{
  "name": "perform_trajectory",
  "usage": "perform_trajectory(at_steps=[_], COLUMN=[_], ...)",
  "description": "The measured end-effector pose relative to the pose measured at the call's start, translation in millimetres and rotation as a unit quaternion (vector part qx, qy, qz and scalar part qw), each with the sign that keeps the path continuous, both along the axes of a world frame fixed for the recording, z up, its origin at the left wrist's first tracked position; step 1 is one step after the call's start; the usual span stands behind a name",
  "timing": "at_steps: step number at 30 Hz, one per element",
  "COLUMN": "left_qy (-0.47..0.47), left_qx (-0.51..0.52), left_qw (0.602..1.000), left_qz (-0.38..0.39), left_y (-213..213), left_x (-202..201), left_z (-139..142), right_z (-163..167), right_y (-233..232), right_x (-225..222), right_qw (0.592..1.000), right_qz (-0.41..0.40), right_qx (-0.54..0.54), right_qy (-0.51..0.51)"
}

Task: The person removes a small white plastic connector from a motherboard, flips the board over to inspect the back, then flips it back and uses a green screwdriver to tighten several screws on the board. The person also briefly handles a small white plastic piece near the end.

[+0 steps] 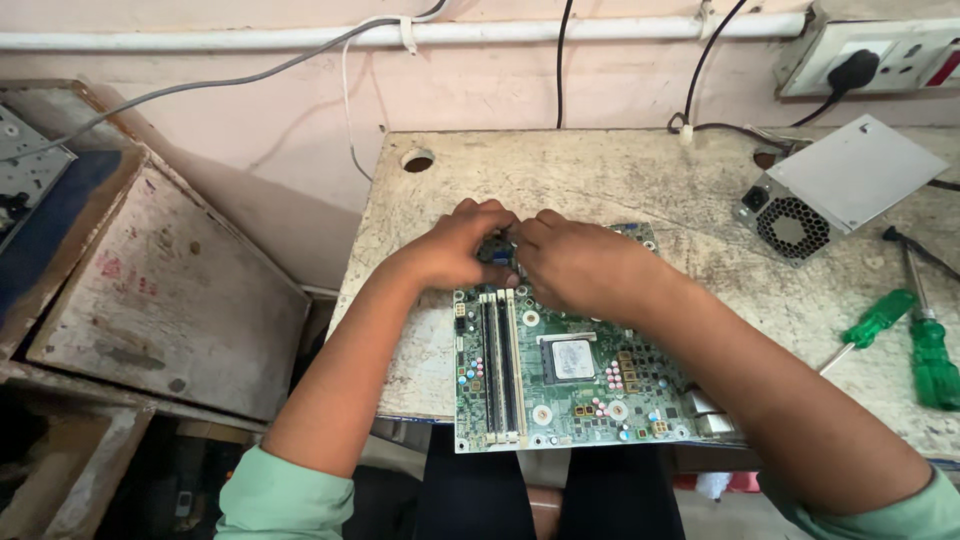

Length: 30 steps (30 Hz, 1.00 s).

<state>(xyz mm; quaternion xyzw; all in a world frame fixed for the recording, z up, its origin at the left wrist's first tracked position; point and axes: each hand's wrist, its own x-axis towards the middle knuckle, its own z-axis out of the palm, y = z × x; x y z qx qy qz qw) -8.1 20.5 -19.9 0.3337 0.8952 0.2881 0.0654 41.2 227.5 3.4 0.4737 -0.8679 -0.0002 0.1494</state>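
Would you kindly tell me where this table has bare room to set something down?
Bare tabletop lies between the hole and the power supply, behind both hands. It is crowded at the motherboard and right, by the screwdrivers.

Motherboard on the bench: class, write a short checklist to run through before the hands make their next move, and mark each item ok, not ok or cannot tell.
1. Motherboard lies flat on the table: not ok, its near edge hangs over the table's front.
2. Both hands on the part: ok, left hand and right hand meet at the board's far edge.
3. What the fingers pinch: cannot tell, a small dark part is mostly hidden.
4. Screwdrivers within reach: ok, two green-handled ones lie to the right.
5. Power supply clear of the board: ok, it sits apart, at the far right.
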Motion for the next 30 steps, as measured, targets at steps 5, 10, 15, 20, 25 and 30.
perform_trajectory(at_steps=[5,10,15,20,25,30], left_qy=[0.015,0.035,0.072,0.075,0.077,0.096], left_qx=[-0.008,-0.004,0.001,0.007,0.011,-0.051], left_qw=[1.0,0.999,0.996,0.996,0.996,0.994], left_qz=[-0.022,-0.033,-0.053,-0.045,-0.03,-0.003], left_y=[5.7,5.3,-2.4,-20.6,-22.0,-9.9], left_x=[1.2,3.8,11.1,20.5,24.6,24.7], left_z=[-6.3,-4.5,-11.9,-15.3,-7.7,-9.1], right_z=[-6.1,-13.4,-14.2,2.3,12.6,-1.9], right_y=[3.7,0.0,-7.2,-9.2,9.0,12.7], right_x=[0.5,3.4,8.4,12.0,2.1,-2.0], right_qw=[0.998,0.996,0.996,0.993,0.989,0.983], right_qz=[-0.011,-0.028,-0.014,-0.041,-0.063,-0.072], right_qx=[0.054,0.077,0.079,-0.049,-0.076,-0.069], right_qy=[-0.004,0.036,0.028,-0.099,-0.112,-0.153])
